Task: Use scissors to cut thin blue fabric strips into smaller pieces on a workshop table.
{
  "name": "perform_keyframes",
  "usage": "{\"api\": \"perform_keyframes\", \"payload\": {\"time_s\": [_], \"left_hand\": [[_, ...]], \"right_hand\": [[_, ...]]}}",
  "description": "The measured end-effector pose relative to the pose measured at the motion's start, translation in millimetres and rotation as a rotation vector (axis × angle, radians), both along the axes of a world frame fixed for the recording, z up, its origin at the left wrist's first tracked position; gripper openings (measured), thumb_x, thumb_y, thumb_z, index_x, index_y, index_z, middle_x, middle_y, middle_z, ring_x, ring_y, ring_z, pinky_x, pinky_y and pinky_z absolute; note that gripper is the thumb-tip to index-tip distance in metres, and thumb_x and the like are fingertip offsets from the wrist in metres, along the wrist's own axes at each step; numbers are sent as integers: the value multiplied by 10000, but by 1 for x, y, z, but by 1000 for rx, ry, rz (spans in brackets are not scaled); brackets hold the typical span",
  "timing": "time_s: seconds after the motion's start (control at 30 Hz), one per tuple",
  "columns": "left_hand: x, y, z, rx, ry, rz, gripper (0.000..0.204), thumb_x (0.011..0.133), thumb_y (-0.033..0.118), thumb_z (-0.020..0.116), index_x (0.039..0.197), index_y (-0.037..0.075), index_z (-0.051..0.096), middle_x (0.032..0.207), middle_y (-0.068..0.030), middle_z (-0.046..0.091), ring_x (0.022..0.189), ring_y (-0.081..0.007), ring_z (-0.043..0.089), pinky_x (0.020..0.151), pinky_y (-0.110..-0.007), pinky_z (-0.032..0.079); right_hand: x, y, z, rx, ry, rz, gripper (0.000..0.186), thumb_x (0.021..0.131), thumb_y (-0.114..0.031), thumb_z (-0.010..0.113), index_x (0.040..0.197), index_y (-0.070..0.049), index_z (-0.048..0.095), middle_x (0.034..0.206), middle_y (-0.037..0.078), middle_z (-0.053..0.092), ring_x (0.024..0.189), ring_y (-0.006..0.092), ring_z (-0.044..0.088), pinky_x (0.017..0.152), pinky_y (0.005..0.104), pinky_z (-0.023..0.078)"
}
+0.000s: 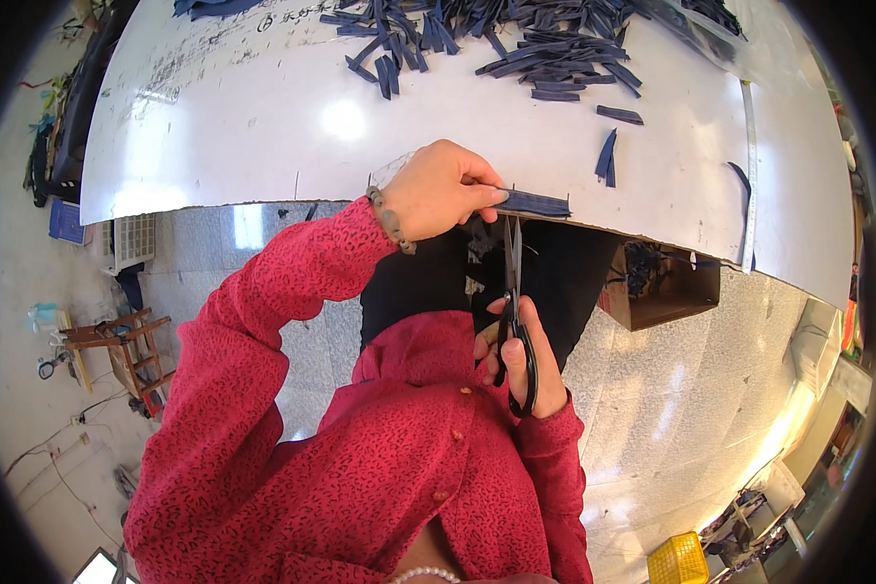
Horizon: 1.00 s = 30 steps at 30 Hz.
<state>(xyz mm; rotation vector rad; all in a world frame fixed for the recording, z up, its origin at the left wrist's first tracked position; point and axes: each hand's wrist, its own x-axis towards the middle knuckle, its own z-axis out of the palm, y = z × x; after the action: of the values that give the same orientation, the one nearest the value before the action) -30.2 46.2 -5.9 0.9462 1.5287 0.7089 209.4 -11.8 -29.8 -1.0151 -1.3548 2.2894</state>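
Observation:
My left hand (436, 193) pinches one end of a dark blue fabric strip (540, 204) between thumb and fingers. The strip lies along the near edge of the white table (243, 136), pointing right. Below it, my right hand (545, 365) grips a pair of scissors (514, 258) by their black handles. The blades point up at the strip's lower edge, close to my left fingertips; they look nearly closed, and I cannot tell whether they touch the cloth. Two loose strips, one a folded strip (606, 158) and one a flat strip (620, 115), lie right of my hands.
A heap of dark blue strips (555, 58) covers the table's far side, beside a clear plastic bag (715, 44). Under the table edge at right stands a cardboard box (676, 297) with dark scraps. A wooden stool (131, 360) and white crate (131, 240) stand left; a yellow basket (678, 562) lower right.

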Motion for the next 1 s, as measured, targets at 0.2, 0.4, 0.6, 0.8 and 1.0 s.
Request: {"api": "perform_keyframes", "payload": {"time_s": [0.2,0.4,0.6,0.8,1.0], "left_hand": [[-1,0,0,20,10,12,168,851,104,630,930,-31,690,704,-54,684,502,-62,510,476,-215,420],[-2,-1,0,30,-6,2,163,849,102,630,928,-26,693,700,-50,683,503,-61,512,477,-215,421],[-3,0,-3,39,-12,-5,160,849,104,631,924,-20,698,689,-45,682,505,-60,515,479,-215,423],[-3,0,-4,51,0,-8,169,841,118,638,912,-22,702,678,-40,682,517,-61,532,488,-217,429],[-5,5,-1,56,88,-66,169,824,132,642,888,-8,711,686,-49,692,562,-99,584,566,-260,471]], "right_hand": [[-10,6,0,91,-85,-6,688,877,-591,528,1189,8,397,739,53,543,566,91,490,518,222,423],[-24,5,-5,170,-160,-78,666,868,-563,577,1157,15,414,692,36,522,598,124,506,576,258,419],[-36,12,-7,229,-283,-101,607,870,-526,604,1126,1,443,656,57,515,591,144,502,583,280,416],[-39,14,-3,255,-333,-152,521,875,-474,625,1055,-4,492,583,50,508,539,132,487,551,272,408],[-40,18,-1,219,-358,-173,426,898,-434,609,966,-22,527,590,14,458,473,75,416,447,235,333]]}}
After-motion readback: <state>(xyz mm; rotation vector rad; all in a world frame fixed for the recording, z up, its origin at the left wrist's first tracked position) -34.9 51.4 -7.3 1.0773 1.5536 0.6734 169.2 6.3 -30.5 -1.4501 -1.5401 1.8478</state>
